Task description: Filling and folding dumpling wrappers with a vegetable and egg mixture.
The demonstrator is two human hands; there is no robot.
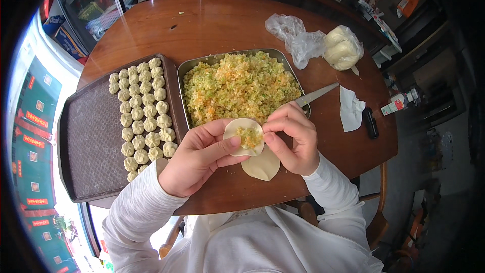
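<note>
Holding a wrapper (pixel 235 125) just in front of the pan (pixel 180 86): left hand (pixel 194 162) pinches it (thumb on top, filling (pixel 248 137) in the middle). Right hand (pixel 295 139) at its right edge, thumb and index close together; can't tell if gripping. Second wrapper (pixel 261 168) below on the table (pixel 217 192). Left sleeve (pixel 146 192) blocks the tray (pixel 96 141) corner and nearest dumplings (pixel 149 111); right hand hides the knife's (pixel 319 94) near end. Bag (pixel 293 35) and dough (pixel 342 50) at far right.

Head-worn fisheye view from above, facing down, close over left hand (pixel 194 159), right hand (pixel 297 141) and table (pixel 212 20)
</note>
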